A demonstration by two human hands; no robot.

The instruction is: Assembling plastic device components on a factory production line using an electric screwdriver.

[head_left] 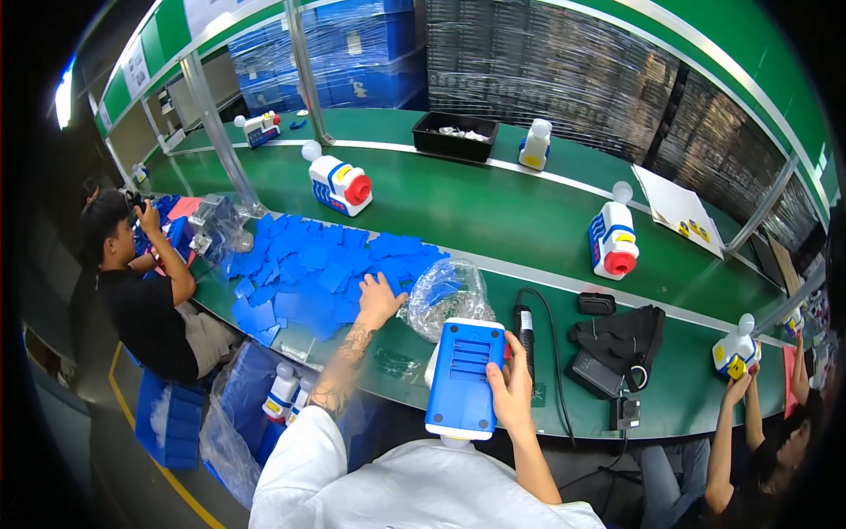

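Head view, lower centre of frame: right hand [509, 388] clamped on a blue & white plastic toy housing [464, 377], fingers wrapped over its right edge, blue slotted face up. Housing sits at the near edge of the green tabletop [493, 212], just above the person's white-sleeved lap.

Left hand [379, 298], centre-left of frame, lies flat w/ fingers spread apart on a pile of small blue plastic pieces [304, 264]; not gripping anything that I can tell. Hands are apart from each other.

Between them: a clear plastic bag [445, 295] w/ small parts inside, touching the housing's top edge. Just right of the housing: a black electric screwdriver [525, 328] w/ cable running toward the lower edge. Further right: black pouch [621, 339].

Mid frame, on the belt: two finished white/blue/red toys, one upper centre-left [342, 183], one right [613, 238]. Upper centre: black tray [456, 135] w/ small parts, a white toy [534, 145] beside it.

Left edge: a co-worker in black [145, 282], seated. Lower right: another person's hand [738, 385] just below a toy [735, 349].
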